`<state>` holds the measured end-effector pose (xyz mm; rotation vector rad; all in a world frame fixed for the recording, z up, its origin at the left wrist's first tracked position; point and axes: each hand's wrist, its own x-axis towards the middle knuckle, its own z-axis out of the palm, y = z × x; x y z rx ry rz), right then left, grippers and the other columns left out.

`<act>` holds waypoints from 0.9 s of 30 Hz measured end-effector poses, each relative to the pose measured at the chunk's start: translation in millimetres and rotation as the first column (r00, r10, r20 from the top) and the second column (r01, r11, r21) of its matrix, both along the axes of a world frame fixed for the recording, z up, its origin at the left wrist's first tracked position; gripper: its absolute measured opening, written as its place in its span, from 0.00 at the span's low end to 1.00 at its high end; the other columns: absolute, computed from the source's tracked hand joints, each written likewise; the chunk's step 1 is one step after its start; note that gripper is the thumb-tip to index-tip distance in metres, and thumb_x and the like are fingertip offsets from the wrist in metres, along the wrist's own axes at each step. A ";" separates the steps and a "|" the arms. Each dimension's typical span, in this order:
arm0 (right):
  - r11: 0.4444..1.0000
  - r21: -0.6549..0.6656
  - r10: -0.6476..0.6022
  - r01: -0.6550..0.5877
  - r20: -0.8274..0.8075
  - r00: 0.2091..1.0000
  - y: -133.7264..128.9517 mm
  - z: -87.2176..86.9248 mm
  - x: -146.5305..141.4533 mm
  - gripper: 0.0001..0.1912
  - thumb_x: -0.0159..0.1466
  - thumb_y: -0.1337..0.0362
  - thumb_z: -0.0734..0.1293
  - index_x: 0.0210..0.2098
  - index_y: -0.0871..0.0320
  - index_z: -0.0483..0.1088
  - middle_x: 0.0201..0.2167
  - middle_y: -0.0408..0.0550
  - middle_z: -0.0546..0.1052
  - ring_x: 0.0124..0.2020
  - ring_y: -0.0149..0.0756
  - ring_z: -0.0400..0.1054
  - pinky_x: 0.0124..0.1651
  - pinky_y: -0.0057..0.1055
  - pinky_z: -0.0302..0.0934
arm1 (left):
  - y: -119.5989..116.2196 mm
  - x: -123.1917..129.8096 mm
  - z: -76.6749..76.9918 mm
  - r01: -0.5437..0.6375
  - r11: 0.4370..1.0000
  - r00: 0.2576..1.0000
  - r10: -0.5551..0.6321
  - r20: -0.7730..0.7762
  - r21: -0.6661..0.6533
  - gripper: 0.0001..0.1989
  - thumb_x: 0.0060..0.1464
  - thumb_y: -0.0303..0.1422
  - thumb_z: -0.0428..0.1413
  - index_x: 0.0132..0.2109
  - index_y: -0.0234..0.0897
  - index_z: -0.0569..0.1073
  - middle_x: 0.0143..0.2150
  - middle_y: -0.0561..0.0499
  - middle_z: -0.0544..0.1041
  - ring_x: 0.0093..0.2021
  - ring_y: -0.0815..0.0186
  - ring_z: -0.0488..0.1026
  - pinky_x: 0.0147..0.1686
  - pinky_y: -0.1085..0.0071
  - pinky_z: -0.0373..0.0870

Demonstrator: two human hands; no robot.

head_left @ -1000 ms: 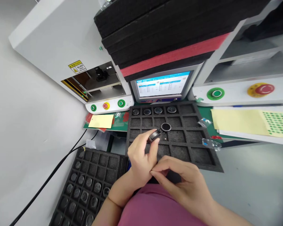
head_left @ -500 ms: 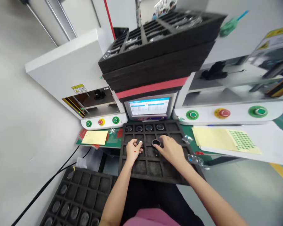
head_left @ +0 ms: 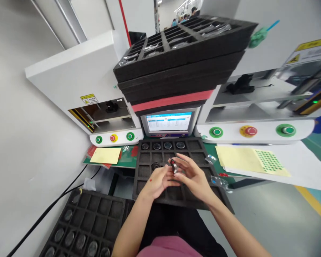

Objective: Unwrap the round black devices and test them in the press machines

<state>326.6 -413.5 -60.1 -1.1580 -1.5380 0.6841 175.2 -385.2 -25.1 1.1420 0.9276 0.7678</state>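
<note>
A small round watch [head_left: 174, 166], dark with a shiny rim, is tilted on edge above the black foam tray [head_left: 195, 144]. My right hand [head_left: 194, 176] is closed on it between thumb and fingers. Palm turned up, my left hand [head_left: 158, 181] lies close under the watch with its fingers stretched out; whether its fingertips touch the watch is hard to see. A dark round watch part [head_left: 156, 166] sits in a tray compartment just beyond my left hand. In the tray's back row lie several round watch faces [head_left: 168, 145].
Stacked foam trays [head_left: 176, 67] rise above a screen [head_left: 169, 122]. White machines with a red button [head_left: 248, 131] flank it. Clear plastic bags [head_left: 219, 182] lie along the tray's right edge. Another foam tray [head_left: 98, 225] stands lower left.
My right hand has lifted the watch from the tray and tilted it. My left hand has let go of the dark round part and moved right, opening palm up beside the watch.
</note>
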 end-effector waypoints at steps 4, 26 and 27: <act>0.990 0.124 0.078 -0.060 -0.147 0.986 -32.9 24.1 -4.5 0.24 0.68 0.59 0.65 0.62 0.50 0.60 0.56 0.55 0.74 0.56 0.39 0.71 0.54 0.34 0.70 | -22.5 5.5 29.4 0.099 0.978 0.959 -0.044 0.281 -0.185 0.26 0.40 0.50 0.68 0.36 0.31 0.77 0.29 0.44 0.80 0.27 0.64 0.79 0.29 0.71 0.77; 0.982 0.157 -0.094 0.102 -0.062 0.994 -76.9 93.0 -4.8 0.03 0.65 0.68 0.68 0.35 0.54 0.72 0.33 0.45 0.81 0.36 0.35 0.78 0.40 0.26 0.75 | -61.0 -21.3 64.8 0.024 0.769 0.988 0.078 -0.130 0.639 0.05 0.55 0.32 0.62 0.38 0.36 0.80 0.32 0.47 0.83 0.29 0.66 0.80 0.31 0.75 0.77; 0.988 0.143 -0.048 0.058 -0.069 0.996 -75.8 94.2 -3.1 0.03 0.65 0.68 0.67 0.35 0.54 0.71 0.33 0.45 0.80 0.35 0.34 0.77 0.38 0.25 0.74 | -61.2 -21.7 64.6 0.026 0.768 0.989 0.075 -0.129 0.640 0.05 0.54 0.32 0.63 0.38 0.36 0.80 0.32 0.47 0.83 0.30 0.66 0.80 0.31 0.76 0.76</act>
